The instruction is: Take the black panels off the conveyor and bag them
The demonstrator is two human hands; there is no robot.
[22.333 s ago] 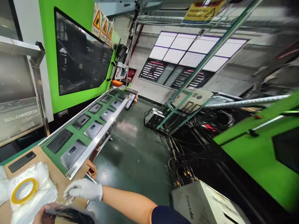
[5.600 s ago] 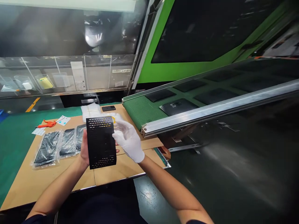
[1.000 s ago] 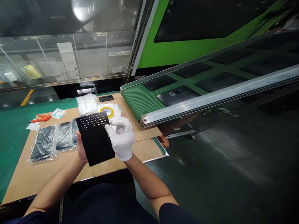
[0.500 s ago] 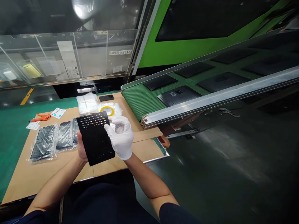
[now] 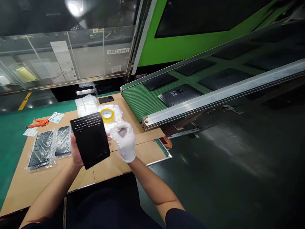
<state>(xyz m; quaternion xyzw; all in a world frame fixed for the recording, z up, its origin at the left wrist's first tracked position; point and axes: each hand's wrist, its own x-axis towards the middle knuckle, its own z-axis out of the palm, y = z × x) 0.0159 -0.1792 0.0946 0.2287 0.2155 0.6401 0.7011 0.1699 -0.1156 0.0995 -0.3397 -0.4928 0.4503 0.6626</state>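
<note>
A black rectangular panel (image 5: 92, 141) with rows of slots near its top edge is held up over the cardboard-covered table. My bare left hand (image 5: 76, 152) grips it from behind, thumb at the left edge and fingertips past the right edge. Just right of the panel is my white-gloved right hand (image 5: 125, 141), apart from it, with fingers curled and thumb and fingertips close together; whether something small is between them is hidden. Behind the panel lie a yellow tape roll (image 5: 107, 115) and clear plastic bags (image 5: 86, 105). Bagged black panels (image 5: 43, 149) lie to the left.
A green conveyor belt (image 5: 145, 103) carrying several black panels rises to the right behind a metal rail (image 5: 214, 95). On the table (image 5: 119, 165) are a phone (image 5: 106, 99), an orange air gun (image 5: 41, 122) and printed labels (image 5: 56, 117). A transparent-fronted rack stands behind.
My left hand has carried the panel a little left and tilted it. My right hand has come away from the panel's right edge, and the left fingertips now show there.
</note>
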